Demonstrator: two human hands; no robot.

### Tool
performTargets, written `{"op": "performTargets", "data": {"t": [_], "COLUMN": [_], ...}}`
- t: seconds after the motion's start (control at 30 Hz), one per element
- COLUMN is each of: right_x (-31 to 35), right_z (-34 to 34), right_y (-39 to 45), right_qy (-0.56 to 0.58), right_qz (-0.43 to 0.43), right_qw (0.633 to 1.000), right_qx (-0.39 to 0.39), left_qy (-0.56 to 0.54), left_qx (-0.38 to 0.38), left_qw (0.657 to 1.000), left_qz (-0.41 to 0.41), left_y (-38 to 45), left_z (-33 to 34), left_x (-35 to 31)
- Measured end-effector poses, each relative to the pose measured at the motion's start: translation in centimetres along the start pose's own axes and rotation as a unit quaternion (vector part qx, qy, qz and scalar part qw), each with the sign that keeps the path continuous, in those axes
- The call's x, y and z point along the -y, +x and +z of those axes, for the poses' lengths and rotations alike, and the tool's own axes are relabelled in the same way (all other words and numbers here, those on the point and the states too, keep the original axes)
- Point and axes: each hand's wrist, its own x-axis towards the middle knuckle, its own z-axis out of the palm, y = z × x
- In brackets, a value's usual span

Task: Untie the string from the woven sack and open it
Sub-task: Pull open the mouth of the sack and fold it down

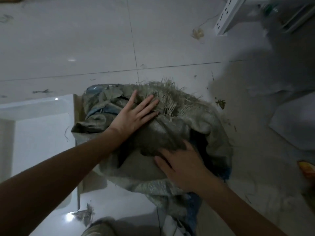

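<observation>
There is a single view, from a camera worn on the person's head. It looks steeply down and a little forward onto a pale tiled floor [85,48], close enough that both bare forearms run in from the bottom edge and fill much of the lower picture. The sack [170,130] sits near the middle, with the left hand [133,114] and right hand [182,166] on it. The wide lens bends the tile lines (most at the edges), and the right side is blurred. No second view shares the scene.
</observation>
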Motion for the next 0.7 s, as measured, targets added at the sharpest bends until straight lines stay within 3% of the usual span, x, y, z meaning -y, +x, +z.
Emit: {"op": "performTargets", "data": {"t": [0.07, 0.1, 0.13, 0.2, 0.27, 0.33, 0.4, 0.47, 0.57, 0.7], "right_x": [-1.3, -1.8, -2.5, -4.0, -6.4, -8.3, -8.9, -8.5, -7.2, -9.5], "right_z": [0.4, 0.1, -0.4, -2.2, -4.5, -6.3, -7.1, -7.0, -6.6, -7.8], "right_y": [-1.0, -1.8, -2.6, -3.5, -3.2, -1.9, -0.1, 2.3, 6.0, 9.3], "right_qy": [-0.027, -0.032, -0.043, -0.069, -0.104, -0.068, 0.049, 0.060, -0.107, -0.110], "right_qz": [-0.059, -0.059, -0.043, 0.056, 0.123, 0.112, 0.080, 0.072, 0.110, 0.123], "right_qw": [0.996, 0.998, 0.996, 0.959, 0.922, 0.949, 0.988, 0.995, 0.984, 0.984], "right_qx": [-0.058, -0.019, 0.059, 0.268, 0.351, 0.287, 0.126, 0.026, 0.089, 0.065], "left_qy": [0.026, 0.036, 0.040, 0.039, 0.027, 0.014, -0.022, -0.076, -0.070, -0.141], "left_qx": [0.030, 0.042, 0.053, 0.072, 0.086, 0.085, 0.029, -0.015, 0.119, 0.275], "left_qw": [0.999, 0.998, 0.997, 0.993, 0.989, 0.988, 0.995, 0.997, 0.990, 0.949], "left_qz": [-0.024, -0.034, -0.047, -0.083, -0.118, -0.126, -0.088, -0.019, -0.011, -0.059], "left_y": [1.0, 1.4, 1.5, 1.5, 1.2, 1.1, 1.2, 1.4, 1.3, -0.8], "left_z": [-0.3, -0.4, -0.4, -0.5, -1.7, -3.1, -4.6, -5.3, -4.9, -4.2], "left_x": [1.8, 2.9, 3.9, 5.8, 6.7, 6.0, 4.2, 2.1, 0.5, 0.0]}}
